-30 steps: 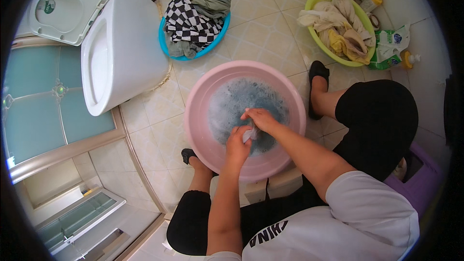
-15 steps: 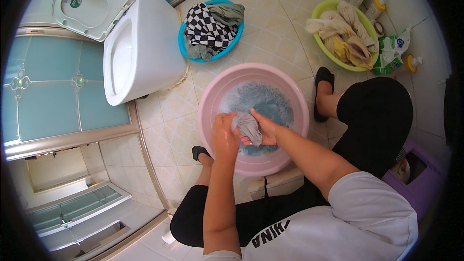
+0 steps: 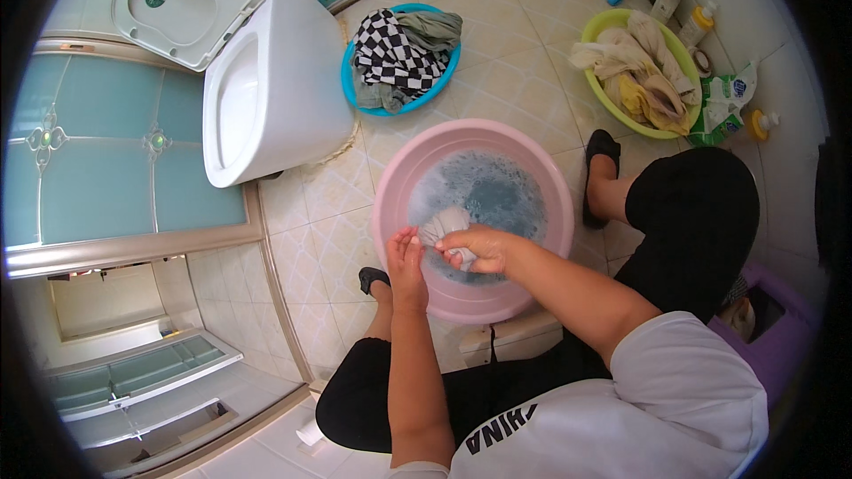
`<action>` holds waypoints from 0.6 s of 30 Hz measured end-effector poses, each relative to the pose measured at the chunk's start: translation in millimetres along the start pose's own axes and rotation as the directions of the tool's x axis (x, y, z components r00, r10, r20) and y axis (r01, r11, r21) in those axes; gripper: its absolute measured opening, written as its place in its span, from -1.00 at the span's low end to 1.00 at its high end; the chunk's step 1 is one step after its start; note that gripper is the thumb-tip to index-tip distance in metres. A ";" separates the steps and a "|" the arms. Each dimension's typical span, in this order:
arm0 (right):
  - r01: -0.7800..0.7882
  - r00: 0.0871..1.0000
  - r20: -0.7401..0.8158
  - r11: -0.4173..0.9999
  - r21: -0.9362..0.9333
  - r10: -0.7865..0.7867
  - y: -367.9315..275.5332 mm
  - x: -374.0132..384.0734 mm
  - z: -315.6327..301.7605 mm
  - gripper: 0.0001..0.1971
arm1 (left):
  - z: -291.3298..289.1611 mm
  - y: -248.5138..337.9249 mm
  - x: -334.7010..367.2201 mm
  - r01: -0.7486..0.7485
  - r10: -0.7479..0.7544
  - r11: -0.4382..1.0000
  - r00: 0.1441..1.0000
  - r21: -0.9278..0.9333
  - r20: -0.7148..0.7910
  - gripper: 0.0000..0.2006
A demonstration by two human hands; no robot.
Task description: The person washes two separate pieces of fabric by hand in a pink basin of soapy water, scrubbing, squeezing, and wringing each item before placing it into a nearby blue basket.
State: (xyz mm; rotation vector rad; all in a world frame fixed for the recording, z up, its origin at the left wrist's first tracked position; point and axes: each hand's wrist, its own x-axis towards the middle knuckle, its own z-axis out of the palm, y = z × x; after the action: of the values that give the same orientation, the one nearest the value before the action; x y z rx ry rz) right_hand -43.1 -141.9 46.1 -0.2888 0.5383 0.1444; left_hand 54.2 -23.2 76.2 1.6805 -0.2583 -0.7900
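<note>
A light grey wet cloth (image 3: 447, 223), bunched into a small wad, is held above the pink basin (image 3: 384, 200). My right hand (image 3: 482, 249) is closed round its right and lower part, thumb pointing left. At the cloth's left edge, the fingers of my left hand (image 3: 407, 266) are bent and pinch it, the palm turned inward. Below both hands the basin holds bluish, sudsy water (image 3: 497, 195). The folds inside my right fist are hidden.
A blue basin (image 3: 347, 89) with checkered and grey-green clothes stands beyond, beside the white toilet (image 3: 293, 98). At the far right are a yellow-green basin (image 3: 592, 28) with beige clothes, several bottles (image 3: 698, 25) and a green-white packet (image 3: 723, 106). A purple stool-like thing (image 3: 781, 319) stands near my right side.
My right hand has turned over, from palm up under the cloth to gripping it from above. My left hand has shifted slightly down and left, its fingers now at the cloth's edge.
</note>
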 end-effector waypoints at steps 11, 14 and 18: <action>-0.476 0.835 0.464 0.812 0.337 0.296 -3.4 -27.2 48.5 -0.81 | 9.6 24.2 11.7 0.275 0.196 0.711 0.806 -0.647 0.559 -0.47; -0.411 0.850 0.451 0.878 0.244 0.273 -0.7 -26.1 49.0 -0.81 | 1.6 29.7 20.1 0.272 0.101 0.808 0.809 -0.522 0.578 -0.59; -0.367 0.878 0.370 0.923 0.116 0.302 2.0 -23.4 51.3 -0.81 | 3.6 39.5 23.5 0.212 -0.050 0.939 0.863 -0.270 0.503 -0.65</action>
State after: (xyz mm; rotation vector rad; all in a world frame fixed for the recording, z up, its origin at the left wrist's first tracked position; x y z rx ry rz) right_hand -38.6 -125.6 99.9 0.0169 0.2421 0.4739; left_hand 79.0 -50.1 104.3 1.1794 -0.3469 -1.2937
